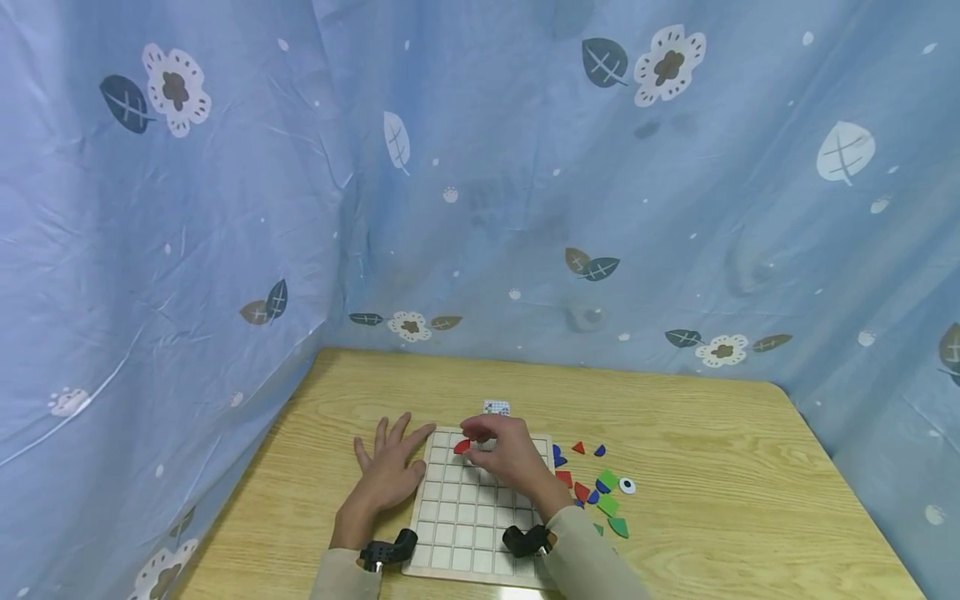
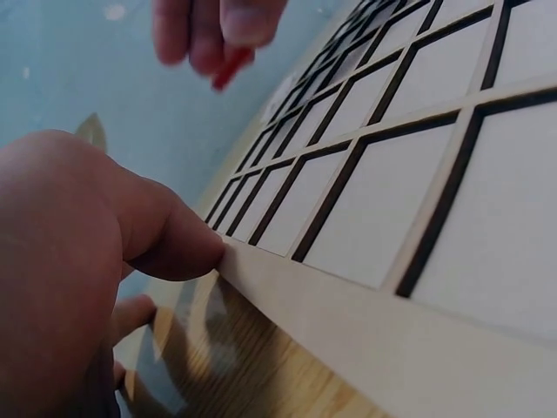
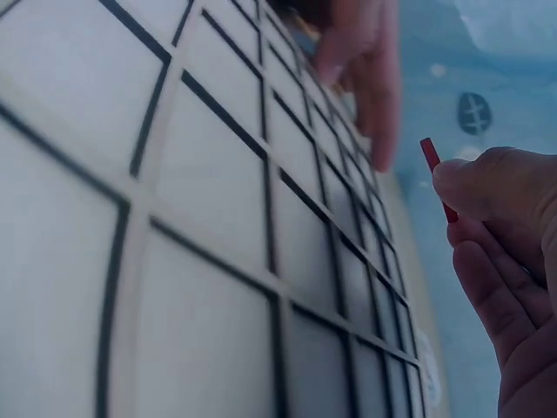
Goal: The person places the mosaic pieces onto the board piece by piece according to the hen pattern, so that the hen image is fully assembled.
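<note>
A wooden grid board (image 1: 462,577) with square cells lies in front of me on the table. Over its far left cells, my right hand (image 1: 513,454) pinches a thin red piece (image 1: 462,447) with a curved edge between thumb and fingers. The right wrist view shows this red piece (image 3: 427,150) edge-on, raised above the grid. My left hand (image 1: 388,477) rests at the board's left side with its fingers spread on the table. In the left wrist view, a fingertip (image 2: 204,252) of that hand touches the board's rim (image 2: 261,274).
Right of the board lie scattered flat pieces, among them a red triangle (image 1: 578,447), a green square (image 1: 608,505), a blue half-circle (image 1: 600,451) and a white disc (image 1: 627,486) with a black centre. A small printed card (image 1: 497,407) sits behind the board. Blue curtains (image 1: 480,208) surround the table.
</note>
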Tool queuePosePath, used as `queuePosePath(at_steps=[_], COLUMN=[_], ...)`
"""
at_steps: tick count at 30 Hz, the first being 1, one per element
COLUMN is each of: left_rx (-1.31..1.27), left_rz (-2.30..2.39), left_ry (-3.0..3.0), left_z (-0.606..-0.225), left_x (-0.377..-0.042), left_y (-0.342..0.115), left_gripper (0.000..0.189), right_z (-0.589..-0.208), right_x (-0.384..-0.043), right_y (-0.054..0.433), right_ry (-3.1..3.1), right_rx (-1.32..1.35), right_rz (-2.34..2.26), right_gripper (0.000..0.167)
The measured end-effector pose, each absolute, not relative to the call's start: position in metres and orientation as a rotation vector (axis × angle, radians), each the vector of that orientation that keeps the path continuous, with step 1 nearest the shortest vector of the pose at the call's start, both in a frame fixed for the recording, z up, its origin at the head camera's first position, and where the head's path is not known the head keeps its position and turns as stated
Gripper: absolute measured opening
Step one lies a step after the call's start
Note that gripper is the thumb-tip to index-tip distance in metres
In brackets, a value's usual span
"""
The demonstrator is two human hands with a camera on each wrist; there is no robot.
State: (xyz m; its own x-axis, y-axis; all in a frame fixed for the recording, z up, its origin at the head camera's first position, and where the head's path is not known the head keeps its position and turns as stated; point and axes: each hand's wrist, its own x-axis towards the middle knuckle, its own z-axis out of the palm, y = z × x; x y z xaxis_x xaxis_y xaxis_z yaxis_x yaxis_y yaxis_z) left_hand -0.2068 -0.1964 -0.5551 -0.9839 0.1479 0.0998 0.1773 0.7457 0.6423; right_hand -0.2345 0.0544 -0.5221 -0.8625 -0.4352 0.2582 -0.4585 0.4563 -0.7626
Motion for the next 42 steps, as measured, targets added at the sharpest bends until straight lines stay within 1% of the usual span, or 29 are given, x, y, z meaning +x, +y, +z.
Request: queuePosePath(at_steps=[8, 13, 19, 26, 33, 36, 42], left_rx=[-0.290, -0.306, -0.322, -0.337, -0.320, -0.319, -0.284], left_rz=[-1.072, -1.064, -1.092, -1.093, -1.068, -1.085, -1.056], left_ry=[-2.897, -2.850, -2.831, -2.809, -2.829, -2.835, -2.908], left_z=[-0.552, -0.561, -0.553, -0.561, -0.563, -0.559, -0.549], left_x=[-0.207, -0.210, -0.208, -0.212, -0.212, -0.209, -0.205], left_y=[-0.195, -0.196, -0.196, -0.198, -0.198, -0.198, -0.197], left_gripper=[0.063, 0.062, 0.063, 0.062, 0.062, 0.063, 0.062], right_z=[-0.536, -0.534, -0.532, -0.532, -0.532, -0.532, -0.526], right_x=[-0.240, -0.239, -0.240, -0.241, -0.240, -0.238, -0.224], right_y=[0.040, 0.039, 0.037, 0.033, 0.031, 0.031, 0.048], right_ry=[-2.731, -2.755, -2.717, -2.723, -2.733, -2.730, -2.710], right_rx=[0.855, 0.863, 0.864, 0.923, 0.909, 0.895, 0.835], right_rz=[1.327, 1.267, 1.286, 1.200, 1.162, 1.151, 1.268], right_gripper=[0.035, 0.036, 0.037, 0.033, 0.038, 0.044, 0.049])
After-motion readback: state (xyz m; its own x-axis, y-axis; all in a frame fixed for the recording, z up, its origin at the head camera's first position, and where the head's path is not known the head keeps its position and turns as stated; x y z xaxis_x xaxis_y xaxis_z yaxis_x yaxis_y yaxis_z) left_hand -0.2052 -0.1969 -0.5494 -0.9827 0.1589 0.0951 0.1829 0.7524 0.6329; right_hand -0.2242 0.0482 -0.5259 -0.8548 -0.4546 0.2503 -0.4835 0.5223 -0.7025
